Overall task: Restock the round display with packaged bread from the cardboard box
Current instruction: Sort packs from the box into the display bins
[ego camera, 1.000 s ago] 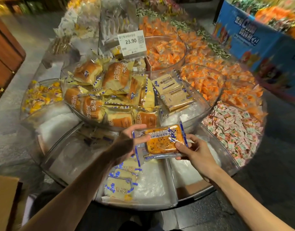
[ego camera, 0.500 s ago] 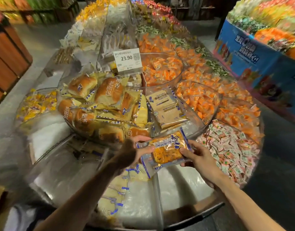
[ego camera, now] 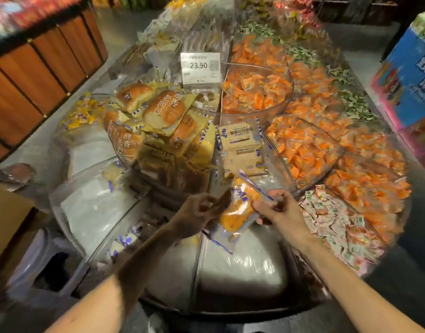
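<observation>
A clear blue-trimmed bread packet (ego camera: 238, 210) with an orange-topped slice hangs tilted over the front of the round display (ego camera: 242, 306). My left hand (ego camera: 202, 212) pinches its left edge. Its right edge is held by my right hand (ego camera: 276, 210), fingers curled on the wrapper. Behind, the raised centre bowl holds brown bread loaves in yellow packets (ego camera: 158, 116) and beige toast packets (ego camera: 241, 147). A corner of the cardboard box (ego camera: 7, 219) shows at the left edge.
White padded compartments (ego camera: 96, 207) at the front hold a few blue-trimmed packets (ego camera: 121, 243). Orange snack packets (ego camera: 303, 145) fill bins to the right, with pink-green candies (ego camera: 339, 224) nearer. A price sign (ego camera: 200, 69) reads 23.90. A grey stool (ego camera: 45, 263) stands lower left.
The packet has turned from lying flat and facing me to tilted nearly on edge. My view has swung left, bringing the box and stool into sight.
</observation>
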The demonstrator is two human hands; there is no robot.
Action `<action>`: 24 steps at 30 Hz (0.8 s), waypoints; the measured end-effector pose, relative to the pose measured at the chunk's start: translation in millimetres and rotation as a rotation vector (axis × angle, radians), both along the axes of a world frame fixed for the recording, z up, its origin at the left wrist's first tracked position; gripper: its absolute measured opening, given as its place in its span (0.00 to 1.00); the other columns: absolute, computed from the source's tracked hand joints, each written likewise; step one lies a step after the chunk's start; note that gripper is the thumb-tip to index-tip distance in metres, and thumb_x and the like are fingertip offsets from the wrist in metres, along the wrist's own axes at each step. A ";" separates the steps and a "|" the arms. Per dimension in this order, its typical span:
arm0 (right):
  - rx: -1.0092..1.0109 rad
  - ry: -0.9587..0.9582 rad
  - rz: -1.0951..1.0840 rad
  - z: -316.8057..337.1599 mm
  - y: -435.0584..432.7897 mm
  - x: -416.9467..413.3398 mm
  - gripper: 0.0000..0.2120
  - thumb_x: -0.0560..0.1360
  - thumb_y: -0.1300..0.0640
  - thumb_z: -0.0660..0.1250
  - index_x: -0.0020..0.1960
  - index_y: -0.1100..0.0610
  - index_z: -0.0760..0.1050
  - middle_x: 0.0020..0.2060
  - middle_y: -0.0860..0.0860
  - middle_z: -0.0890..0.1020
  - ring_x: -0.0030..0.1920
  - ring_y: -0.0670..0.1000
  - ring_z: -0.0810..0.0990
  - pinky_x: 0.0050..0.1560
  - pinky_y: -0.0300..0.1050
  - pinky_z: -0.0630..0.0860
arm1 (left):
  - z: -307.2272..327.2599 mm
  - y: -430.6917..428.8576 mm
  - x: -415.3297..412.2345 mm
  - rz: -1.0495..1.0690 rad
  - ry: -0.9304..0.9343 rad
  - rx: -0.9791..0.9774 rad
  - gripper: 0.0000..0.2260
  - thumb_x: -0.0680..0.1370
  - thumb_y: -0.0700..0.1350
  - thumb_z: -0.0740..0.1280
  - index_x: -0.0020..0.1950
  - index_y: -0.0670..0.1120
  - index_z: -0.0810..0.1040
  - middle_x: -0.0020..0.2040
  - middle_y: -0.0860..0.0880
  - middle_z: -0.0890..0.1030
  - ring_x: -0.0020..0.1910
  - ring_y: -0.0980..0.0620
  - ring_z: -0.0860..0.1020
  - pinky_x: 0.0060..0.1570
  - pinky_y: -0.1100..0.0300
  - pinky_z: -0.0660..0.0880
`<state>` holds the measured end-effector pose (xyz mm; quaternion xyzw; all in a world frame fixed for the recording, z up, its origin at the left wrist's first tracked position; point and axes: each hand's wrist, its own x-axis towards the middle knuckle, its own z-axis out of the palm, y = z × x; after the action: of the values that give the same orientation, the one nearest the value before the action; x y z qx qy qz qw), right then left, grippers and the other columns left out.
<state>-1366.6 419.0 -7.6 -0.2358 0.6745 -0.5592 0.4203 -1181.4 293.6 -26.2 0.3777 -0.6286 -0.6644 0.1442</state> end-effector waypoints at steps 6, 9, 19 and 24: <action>0.224 -0.111 0.120 -49.6 40.7 24.7 0.14 0.74 0.65 0.73 0.58 0.60 0.73 0.48 0.59 0.84 0.42 0.54 0.85 0.43 0.51 0.83 | -63.2 85.5 -8.2 0.196 0.037 0.455 0.16 0.74 0.50 0.74 0.60 0.50 0.78 0.56 0.48 0.84 0.52 0.50 0.83 0.48 0.54 0.79; 0.262 0.064 0.264 -68.3 40.3 1.7 0.12 0.73 0.68 0.73 0.55 0.62 0.76 0.39 0.58 0.79 0.40 0.52 0.80 0.43 0.43 0.78 | -71.8 88.3 1.0 0.253 -0.021 0.543 0.16 0.71 0.55 0.70 0.56 0.53 0.75 0.55 0.49 0.78 0.50 0.52 0.77 0.45 0.59 0.74; 0.374 0.894 0.599 -94.7 10.4 -13.1 0.43 0.65 0.38 0.78 0.73 0.51 0.66 0.72 0.52 0.63 0.68 0.55 0.70 0.65 0.52 0.73 | -103.4 81.4 -39.3 0.542 -0.021 0.681 0.22 0.84 0.47 0.59 0.74 0.36 0.66 0.71 0.37 0.71 0.70 0.42 0.71 0.67 0.58 0.69; 0.463 1.126 0.651 -120.8 10.1 -4.5 0.39 0.73 0.39 0.71 0.77 0.50 0.61 0.79 0.56 0.48 0.73 0.60 0.63 0.64 0.59 0.75 | -120.6 80.3 -55.9 0.702 -0.013 0.736 0.17 0.83 0.47 0.62 0.67 0.37 0.71 0.62 0.39 0.76 0.59 0.46 0.79 0.46 0.68 0.77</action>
<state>-1371.1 429.1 -128.5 -0.5850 0.7871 -0.0383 0.1919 -1237.3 374.0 -146.8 0.5960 -0.1887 -0.7510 0.2125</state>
